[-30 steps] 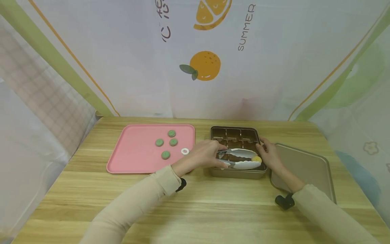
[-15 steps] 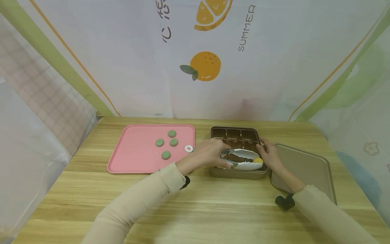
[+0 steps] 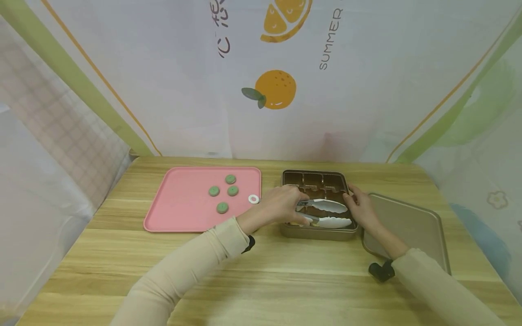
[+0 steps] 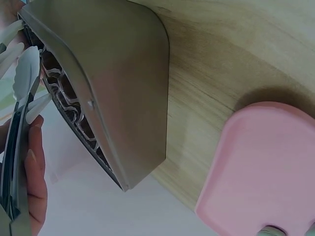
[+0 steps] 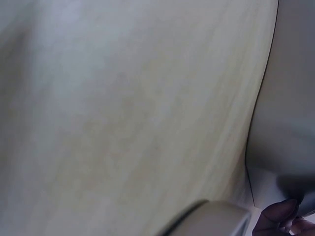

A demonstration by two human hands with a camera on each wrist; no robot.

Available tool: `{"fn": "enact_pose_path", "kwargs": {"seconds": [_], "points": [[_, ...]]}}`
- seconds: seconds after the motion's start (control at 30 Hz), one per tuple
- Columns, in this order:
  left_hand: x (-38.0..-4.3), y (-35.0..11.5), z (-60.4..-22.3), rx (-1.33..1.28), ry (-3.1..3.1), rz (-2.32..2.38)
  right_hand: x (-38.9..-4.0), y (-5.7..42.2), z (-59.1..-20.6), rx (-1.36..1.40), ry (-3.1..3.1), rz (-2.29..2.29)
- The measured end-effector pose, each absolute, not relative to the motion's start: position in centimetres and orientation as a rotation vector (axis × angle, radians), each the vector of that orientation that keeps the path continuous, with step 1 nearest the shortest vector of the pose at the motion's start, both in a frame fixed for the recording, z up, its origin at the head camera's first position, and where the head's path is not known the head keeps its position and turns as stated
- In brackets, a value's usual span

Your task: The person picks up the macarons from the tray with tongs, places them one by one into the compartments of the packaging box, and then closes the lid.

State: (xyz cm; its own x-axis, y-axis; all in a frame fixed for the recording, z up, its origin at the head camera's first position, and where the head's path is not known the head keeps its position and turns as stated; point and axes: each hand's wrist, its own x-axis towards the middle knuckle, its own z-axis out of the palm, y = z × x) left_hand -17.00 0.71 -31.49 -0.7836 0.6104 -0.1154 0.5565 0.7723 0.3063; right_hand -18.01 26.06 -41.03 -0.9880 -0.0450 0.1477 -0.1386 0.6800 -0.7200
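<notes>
My left hand [image 3: 281, 206] grips metal tongs with white scalloped tips [image 3: 330, 213] over a bronze-coloured metal box [image 3: 318, 233]. The tips stand apart with nothing seen between them. A brown divided insert [image 3: 311, 177] with several compartments fills the box; the tongs and hand cover its front compartments. My right hand [image 3: 363, 208] holds the box's right side, thumb at the rim. In the left wrist view the tongs [image 4: 19, 123] lie along the left fingers beside the box [image 4: 118, 83]. A white ring [image 3: 253, 199] at the tongs' rear end overlaps the pink tray's edge.
On the left lies a pink tray [image 3: 179, 199] with several green macarons, such as the front macaron [image 3: 222, 208]. A flat bronze-coloured lid [image 3: 408, 222] rests on the wooden table [image 3: 285, 285] right of the box, partly under my right forearm. A printed curtain [image 3: 183, 99] hangs behind.
The tongs moved slightly right and their tips spread. A yellow round piece that was between the tips is no longer visible there. My right hand stayed at the box.
</notes>
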Motion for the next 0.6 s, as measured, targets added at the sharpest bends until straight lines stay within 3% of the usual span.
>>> {"fn": "enact_pose_path", "kwargs": {"seconds": [0.6], "points": [[-15.4,-1.7,-33.2,0.913,2.846,0.566,-18.0,26.0,-41.1,0.158,-2.745,1.221]]}}
